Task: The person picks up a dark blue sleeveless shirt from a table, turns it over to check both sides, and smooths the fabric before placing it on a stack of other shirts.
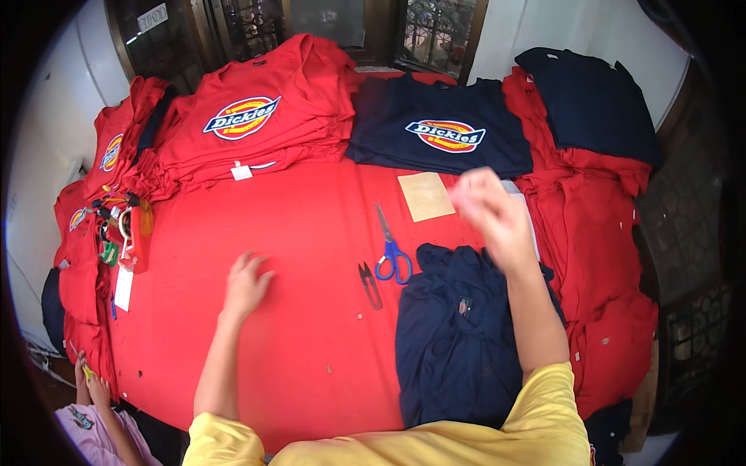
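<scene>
Red shirts (260, 93) at far left look neatly piled, while the navy shirt (458, 357) at near right lies rumpled, seemingly not yet folded; the left hand (247, 286) has its grip released over the tabletop (311, 349), and whether the blurred, curled right hand (491, 211) grasps anything, I cannot tell.

Bench (311, 357) surfaced in red; blue-handled scissors (392, 261) lie near its middle, dark thread snips (369, 286) just beside; tan sheet (426, 196) lies beyond; crumpled navy garment (454, 365) at near right; red shirts (272, 89) piled along far edge; white card (123, 289) at left.
</scene>
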Demonstrator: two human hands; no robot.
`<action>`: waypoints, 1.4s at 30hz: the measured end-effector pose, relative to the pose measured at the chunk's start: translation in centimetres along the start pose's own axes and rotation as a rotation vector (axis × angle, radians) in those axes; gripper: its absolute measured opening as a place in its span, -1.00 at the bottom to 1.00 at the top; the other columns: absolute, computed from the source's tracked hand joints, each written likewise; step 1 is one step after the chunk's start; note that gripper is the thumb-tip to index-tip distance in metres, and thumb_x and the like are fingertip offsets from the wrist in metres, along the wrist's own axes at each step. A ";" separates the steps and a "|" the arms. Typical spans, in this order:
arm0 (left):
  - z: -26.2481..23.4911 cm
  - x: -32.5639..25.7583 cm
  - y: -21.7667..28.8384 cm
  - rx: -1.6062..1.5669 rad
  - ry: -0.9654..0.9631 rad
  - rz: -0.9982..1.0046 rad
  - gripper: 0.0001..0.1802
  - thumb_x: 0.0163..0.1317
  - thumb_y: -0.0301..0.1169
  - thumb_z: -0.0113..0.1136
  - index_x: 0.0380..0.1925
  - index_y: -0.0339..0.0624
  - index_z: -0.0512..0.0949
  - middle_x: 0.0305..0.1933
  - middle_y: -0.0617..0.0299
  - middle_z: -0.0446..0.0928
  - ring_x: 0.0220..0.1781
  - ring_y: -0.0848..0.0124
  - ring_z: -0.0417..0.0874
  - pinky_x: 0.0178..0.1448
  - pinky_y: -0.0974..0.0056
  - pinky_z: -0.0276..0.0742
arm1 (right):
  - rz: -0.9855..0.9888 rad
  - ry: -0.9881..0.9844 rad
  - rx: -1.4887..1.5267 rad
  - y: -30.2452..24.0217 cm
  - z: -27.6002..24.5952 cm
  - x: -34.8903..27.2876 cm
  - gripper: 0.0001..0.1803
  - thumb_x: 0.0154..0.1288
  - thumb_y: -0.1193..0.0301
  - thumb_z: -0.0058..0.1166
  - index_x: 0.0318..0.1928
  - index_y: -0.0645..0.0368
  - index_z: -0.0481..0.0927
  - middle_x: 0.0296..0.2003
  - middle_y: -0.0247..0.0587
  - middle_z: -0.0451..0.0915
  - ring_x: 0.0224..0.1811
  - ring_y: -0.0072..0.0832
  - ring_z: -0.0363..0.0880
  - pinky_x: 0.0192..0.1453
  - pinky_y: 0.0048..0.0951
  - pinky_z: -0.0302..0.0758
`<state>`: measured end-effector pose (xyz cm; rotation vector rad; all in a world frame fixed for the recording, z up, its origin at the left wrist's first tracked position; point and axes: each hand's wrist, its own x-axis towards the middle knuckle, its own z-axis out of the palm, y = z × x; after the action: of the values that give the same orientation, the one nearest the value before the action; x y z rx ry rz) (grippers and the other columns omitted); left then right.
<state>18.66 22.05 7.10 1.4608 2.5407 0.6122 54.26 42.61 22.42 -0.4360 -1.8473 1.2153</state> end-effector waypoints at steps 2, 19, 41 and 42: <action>-1.6 -3.7 -6.4 0.074 0.121 -0.169 -0.53 0.27 -0.25 0.18 0.15 -0.17 0.47 0.33 -0.08 0.30 0.37 0.01 0.29 0.40 0.02 0.24 | -0.172 -0.169 0.377 -7.5 3.6 -4.4 -0.89 0.22 0.52 0.08 -0.32 0.25 0.66 -0.25 -0.17 0.49 -0.24 -0.44 0.50 -0.16 -0.53 0.44; -0.1 -11.3 -18.0 0.201 0.363 -0.258 -0.45 0.35 -0.11 0.00 0.26 -0.13 0.37 0.43 0.08 0.21 0.48 0.21 0.16 0.54 0.03 -0.06 | -0.272 -0.466 1.103 -26.3 24.7 -12.1 -0.87 0.06 0.57 0.34 -0.41 0.01 0.75 -0.33 -0.23 0.40 -0.44 -0.57 0.24 -0.42 -0.62 0.16; -3.8 -13.0 -25.8 -0.301 0.292 0.157 -0.58 0.25 -0.26 0.16 0.11 -0.11 0.51 0.32 0.04 0.35 0.40 0.14 0.28 0.46 0.05 0.15 | -0.046 -0.151 0.375 -11.9 43.4 -16.0 -0.92 0.25 0.57 0.08 -0.35 0.18 0.45 -0.31 -0.26 0.40 -0.48 -0.59 0.36 -0.38 -0.48 0.35; -4.1 -12.7 -26.3 -0.436 0.301 0.147 -0.59 0.24 -0.30 0.17 0.09 -0.13 0.52 0.29 0.02 0.37 0.38 0.10 0.30 0.43 0.08 0.22 | 0.108 -0.065 0.206 -8.4 43.7 -17.2 -0.90 0.25 0.54 0.12 -0.36 0.20 0.45 -0.37 -0.31 0.40 -0.48 -0.61 0.36 -0.39 -0.51 0.34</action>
<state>3.00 -1.57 -1.12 1.4867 2.2934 1.4016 30.22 2.12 14.85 -0.3896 -1.7488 1.4925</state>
